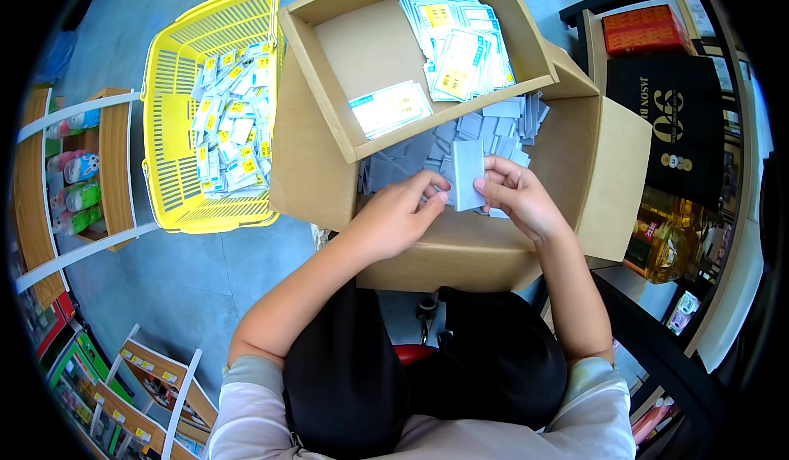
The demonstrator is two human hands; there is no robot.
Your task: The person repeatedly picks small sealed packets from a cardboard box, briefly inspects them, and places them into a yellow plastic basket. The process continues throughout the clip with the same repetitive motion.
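My right hand (515, 195) holds a pale grey plastic price-tag holder (468, 175) upright by its right edge, above the large open cardboard box (468, 266). Just left of the holder is my left hand (410, 210), its thumb and fingertips close together; whether anything is between them I cannot tell. Many similar holders (394, 163) lie loose in the box. A shallow cardboard tray (357, 34) rests across the box's far side. In it are a big pile of printed price cards (462, 59) at the right and a smaller stack (391, 108) at the near left.
On the floor at the left stands a yellow plastic basket (169, 207) with many tag holders with yellow-marked cards (237, 124). Shelves with goods stand at the far left and lower left. A black-framed shelf on the right bears a black bag (666, 121) and bottles of yellow oil (669, 250).
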